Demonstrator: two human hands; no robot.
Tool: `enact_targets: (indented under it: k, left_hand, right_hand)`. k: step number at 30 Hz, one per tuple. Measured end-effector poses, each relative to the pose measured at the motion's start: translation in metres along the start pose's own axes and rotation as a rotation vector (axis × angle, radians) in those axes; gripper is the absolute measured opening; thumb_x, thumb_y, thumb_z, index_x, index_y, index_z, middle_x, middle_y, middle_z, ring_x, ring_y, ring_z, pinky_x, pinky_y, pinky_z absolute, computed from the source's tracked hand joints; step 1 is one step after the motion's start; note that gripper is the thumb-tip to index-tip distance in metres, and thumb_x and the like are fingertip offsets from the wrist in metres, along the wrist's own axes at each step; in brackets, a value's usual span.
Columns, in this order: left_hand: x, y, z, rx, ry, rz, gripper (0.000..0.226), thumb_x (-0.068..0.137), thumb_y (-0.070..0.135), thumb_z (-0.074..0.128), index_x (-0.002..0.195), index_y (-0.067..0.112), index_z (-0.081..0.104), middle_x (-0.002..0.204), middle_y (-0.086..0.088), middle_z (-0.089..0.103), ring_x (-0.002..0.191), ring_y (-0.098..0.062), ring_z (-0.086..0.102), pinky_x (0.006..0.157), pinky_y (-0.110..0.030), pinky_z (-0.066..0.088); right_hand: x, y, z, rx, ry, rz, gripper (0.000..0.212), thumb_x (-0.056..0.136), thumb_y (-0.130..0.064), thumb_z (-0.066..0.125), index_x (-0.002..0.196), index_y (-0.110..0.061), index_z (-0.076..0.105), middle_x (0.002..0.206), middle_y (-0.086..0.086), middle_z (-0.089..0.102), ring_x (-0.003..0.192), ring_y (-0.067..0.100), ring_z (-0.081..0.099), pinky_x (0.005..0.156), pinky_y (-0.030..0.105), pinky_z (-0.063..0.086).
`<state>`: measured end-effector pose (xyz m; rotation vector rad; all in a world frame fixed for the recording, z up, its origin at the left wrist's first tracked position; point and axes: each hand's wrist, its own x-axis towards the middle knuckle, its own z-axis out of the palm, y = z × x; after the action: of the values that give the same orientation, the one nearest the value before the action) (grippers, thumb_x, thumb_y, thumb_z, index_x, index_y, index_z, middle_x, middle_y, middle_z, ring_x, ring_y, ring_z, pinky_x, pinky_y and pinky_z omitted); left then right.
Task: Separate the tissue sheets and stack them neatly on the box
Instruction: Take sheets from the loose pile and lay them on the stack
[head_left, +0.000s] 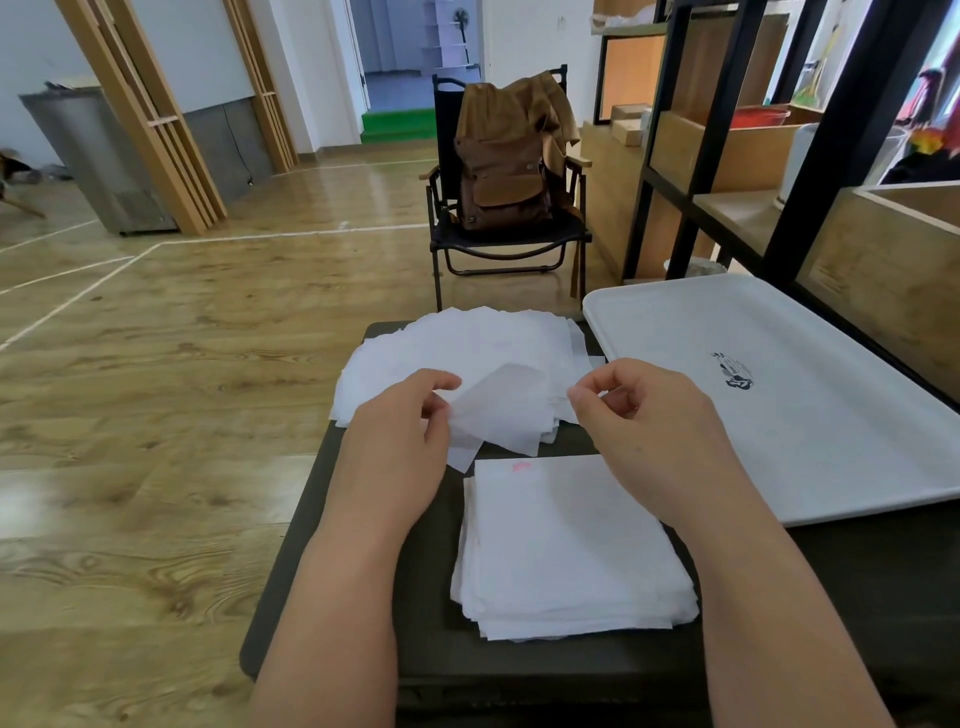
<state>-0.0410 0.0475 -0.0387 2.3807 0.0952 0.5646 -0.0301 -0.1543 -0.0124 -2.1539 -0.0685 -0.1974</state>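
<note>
Pinching one tissue sheet between them, the left hand and right hand hold it above the dark worktop. Beyond the sheet lies a loose pile; nearer the person, a squared stack.

Thin matt paper tissue sheets, glossy wood floor, smooth white plastic tray.

Both forearms reach fwd toward 12 o'clock, palms down. Left hand w/ fingers curled, thumb pinching at 2 o'clock. Right hand fingers curled, thumb-index pinched at 10 o'clock.
</note>
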Motion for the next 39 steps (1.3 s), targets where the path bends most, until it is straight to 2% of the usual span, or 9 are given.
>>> enact_targets:
  k: [6, 10, 12, 14, 18, 23, 28, 34, 39]
  left_hand:
    - [0.002, 0.007, -0.005, -0.256, 0.108, -0.032, 0.026, 0.101, 0.017, 0.05, 0.113, 0.035, 0.064, 0.1, 0.02, 0.064, 0.091, 0.009, 0.056, 0.072, 0.001, 0.038]
    - [0.001, 0.006, -0.008, -0.243, 0.0, -0.038, 0.033, 0.102, 0.014, 0.046, 0.114, 0.041, 0.061, 0.11, 0.024, 0.059, 0.096, 0.013, 0.052, 0.076, 0.0, 0.038]
    - [-0.001, 0.005, -0.011, -0.187, -0.163, -0.007, 0.054, 0.096, 0.001, 0.042, 0.118, 0.049, 0.053, 0.122, 0.031, 0.052, 0.111, 0.017, 0.044, 0.087, -0.002, 0.035]
    - [-0.002, 0.004, -0.011, -0.092, -0.314, 0.003, 0.073, 0.086, -0.008, 0.04, 0.132, 0.048, 0.046, 0.134, 0.031, 0.045, 0.125, 0.012, 0.036, 0.101, -0.013, 0.032]
    - [-0.001, 0.001, -0.011, 0.085, -0.308, -0.051, 0.086, 0.079, -0.011, 0.044, 0.146, 0.043, 0.035, 0.15, 0.017, 0.037, 0.143, -0.009, 0.026, 0.118, -0.034, 0.023]
    - [0.0, -0.002, -0.01, 0.19, -0.194, -0.025, 0.081, 0.08, -0.011, 0.046, 0.145, 0.037, 0.04, 0.153, 0.013, 0.037, 0.144, -0.015, 0.026, 0.118, -0.043, 0.021]
    - [0.0, -0.005, -0.01, 0.27, -0.146, -0.115, 0.062, 0.088, 0.014, 0.059, 0.142, 0.04, 0.043, 0.154, 0.008, 0.035, 0.141, -0.022, 0.028, 0.114, -0.043, 0.025]
    - [0.002, -0.002, -0.011, 0.119, 0.052, -0.032, 0.035, 0.089, 0.008, 0.062, 0.11, 0.033, 0.072, 0.135, 0.005, 0.058, 0.128, -0.022, 0.045, 0.108, -0.05, 0.034]
    - [0.002, 0.0, -0.009, 0.112, -0.024, 0.067, 0.048, 0.088, 0.002, 0.062, 0.124, 0.034, 0.067, 0.143, 0.005, 0.053, 0.134, -0.021, 0.043, 0.112, -0.049, 0.032]
  right_hand:
    - [0.002, 0.001, 0.0, 0.018, 0.004, -0.007, 0.013, 0.089, -0.036, 0.06, 0.077, -0.031, 0.063, 0.065, -0.015, 0.059, 0.06, -0.005, 0.053, 0.047, 0.011, 0.033]
    - [0.003, 0.002, 0.0, 0.027, 0.005, -0.003, 0.012, 0.089, -0.035, 0.06, 0.078, -0.031, 0.064, 0.066, -0.014, 0.061, 0.062, 0.001, 0.054, 0.054, 0.018, 0.035]
    - [0.003, 0.003, 0.0, 0.036, 0.007, 0.0, 0.012, 0.089, -0.034, 0.06, 0.078, -0.03, 0.064, 0.067, -0.013, 0.062, 0.063, 0.002, 0.055, 0.054, 0.019, 0.036]
    - [0.004, 0.003, 0.0, 0.034, 0.007, 0.001, 0.012, 0.089, -0.035, 0.061, 0.078, -0.03, 0.064, 0.068, -0.013, 0.062, 0.065, 0.002, 0.056, 0.055, 0.02, 0.036]
    - [0.004, 0.004, -0.002, 0.03, 0.009, 0.002, 0.012, 0.089, -0.034, 0.061, 0.078, -0.03, 0.064, 0.071, -0.013, 0.063, 0.073, 0.006, 0.061, 0.057, 0.021, 0.039]
    - [0.004, 0.005, -0.003, 0.042, 0.007, -0.001, 0.013, 0.09, -0.034, 0.062, 0.078, -0.03, 0.064, 0.074, -0.012, 0.065, 0.076, 0.009, 0.064, 0.06, 0.022, 0.042]
    - [0.003, 0.004, -0.003, 0.045, 0.001, -0.004, 0.012, 0.09, -0.034, 0.061, 0.078, -0.031, 0.064, 0.073, -0.012, 0.063, 0.075, 0.007, 0.063, 0.059, 0.021, 0.04]
    - [0.002, 0.003, -0.002, 0.051, 0.001, -0.009, 0.012, 0.09, -0.035, 0.061, 0.078, -0.032, 0.063, 0.073, -0.012, 0.063, 0.074, 0.007, 0.063, 0.057, 0.021, 0.039]
    - [0.003, 0.003, -0.002, 0.058, -0.001, -0.006, 0.012, 0.089, -0.034, 0.061, 0.078, -0.031, 0.064, 0.072, -0.011, 0.064, 0.074, 0.008, 0.064, 0.059, 0.022, 0.041]
